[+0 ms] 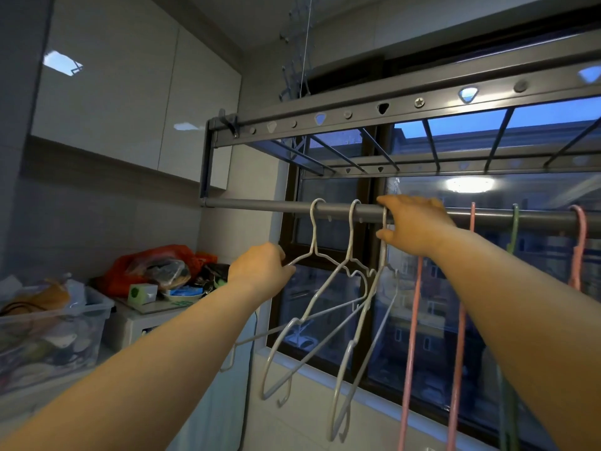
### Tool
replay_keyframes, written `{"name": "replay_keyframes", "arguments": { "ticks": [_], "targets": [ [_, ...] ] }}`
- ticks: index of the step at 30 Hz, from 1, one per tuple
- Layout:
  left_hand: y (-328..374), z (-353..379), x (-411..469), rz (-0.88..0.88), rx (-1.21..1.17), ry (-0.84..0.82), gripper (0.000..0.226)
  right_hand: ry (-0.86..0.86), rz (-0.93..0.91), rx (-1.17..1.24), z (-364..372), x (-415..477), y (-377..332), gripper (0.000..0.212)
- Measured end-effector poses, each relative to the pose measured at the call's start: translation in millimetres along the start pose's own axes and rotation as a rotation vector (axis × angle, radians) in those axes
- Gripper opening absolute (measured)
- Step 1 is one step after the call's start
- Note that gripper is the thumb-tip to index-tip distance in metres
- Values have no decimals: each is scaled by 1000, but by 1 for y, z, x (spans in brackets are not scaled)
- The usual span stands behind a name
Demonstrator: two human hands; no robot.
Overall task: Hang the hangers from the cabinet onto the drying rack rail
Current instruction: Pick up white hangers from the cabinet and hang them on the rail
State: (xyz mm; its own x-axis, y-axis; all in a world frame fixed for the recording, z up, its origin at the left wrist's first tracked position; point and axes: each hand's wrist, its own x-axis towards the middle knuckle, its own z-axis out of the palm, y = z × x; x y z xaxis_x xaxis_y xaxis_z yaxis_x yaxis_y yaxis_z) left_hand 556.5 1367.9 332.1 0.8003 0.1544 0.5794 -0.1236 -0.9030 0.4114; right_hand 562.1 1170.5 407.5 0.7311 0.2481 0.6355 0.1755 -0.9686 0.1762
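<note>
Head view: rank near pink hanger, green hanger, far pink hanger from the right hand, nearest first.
1. Near pink hanger, just right of the right hand.
2. Green hanger, farther right along the rail.
3. Far pink hanger, at the right edge.

rail (260,206) — matt grey metal | white hangers (313,237) — smooth coated wire | cabinet doors (107,86) glossy | pink hangers (411,336) plastic

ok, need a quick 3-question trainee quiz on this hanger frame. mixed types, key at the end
1. True or false: the left hand holds nothing.
2. The right hand is at: A) the rail; B) the clear bin; C) the cabinet door.
3. Fill in: ___ white hangers hook over the rail to the left of the right hand.

Key: 1 false, it grips a white hanger's shoulder; 2 A; 3 two.
</note>
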Motion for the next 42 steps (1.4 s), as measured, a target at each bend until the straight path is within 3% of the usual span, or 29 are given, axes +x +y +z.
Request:
{"name": "replay_keyframes", "arguments": {
  "ticks": [7, 15, 21, 29, 37, 42],
  "targets": [
    [0, -24, -23, 121, -196, 126, 36, 79, 55, 3, -11, -28, 5, 56],
    [18, -40, -65, 186, -365, 54, 25, 106, 64, -129, -41, -72, 10, 43],
    [85, -70, -111, 331, -535, 21, 14, 45, 72, -134, -88, -132, 48, 31],
    [234, -75, -227, 551, -904, -72, 26, -63, 157, 8, -167, -283, 144, 25],
    [412, -10, -402, 847, -1115, -524, 37, -173, 472, 23, -231, -496, 274, 23],
    [491, 45, -508, 865, -1124, -883, 24, -253, 756, 7, -254, -628, 336, 23]
  ]
}}
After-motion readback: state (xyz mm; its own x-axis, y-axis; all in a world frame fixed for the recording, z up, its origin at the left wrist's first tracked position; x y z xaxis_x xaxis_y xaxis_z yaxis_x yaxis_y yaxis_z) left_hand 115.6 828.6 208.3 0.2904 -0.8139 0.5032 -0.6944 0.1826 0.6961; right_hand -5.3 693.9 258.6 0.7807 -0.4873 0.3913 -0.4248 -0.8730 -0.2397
